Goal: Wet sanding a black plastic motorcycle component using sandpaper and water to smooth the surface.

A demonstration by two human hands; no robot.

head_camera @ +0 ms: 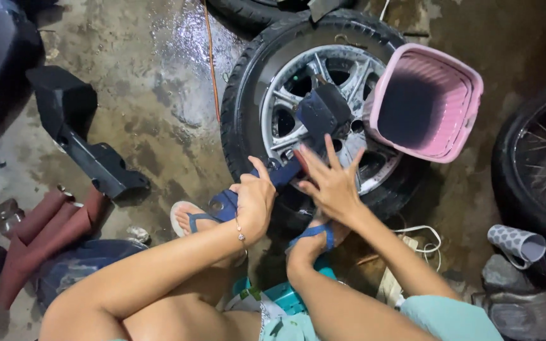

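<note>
A car wheel lies flat on the wet concrete floor, a black tyre [238, 113] around a silver alloy rim [284, 95]. A long tool [316, 113] with a blue handle and a dark blocky head reaches over the rim's centre. My left hand [254, 202] is closed around the lower end of the blue handle. My right hand [330, 183] rests with fingers spread against the handle's middle, over the rim's near edge. My feet in blue sandals [191, 218] are pressed against the near side of the tyre.
A pink plastic basket [456, 120] leans on the wheel's right side. Another tyre [532, 170] stands at right, with a patterned grey roll [516, 243] below it. A black plastic part [77, 136] and maroon rolls [52, 227] lie at left. An orange cable [210, 57] runs behind the wheel.
</note>
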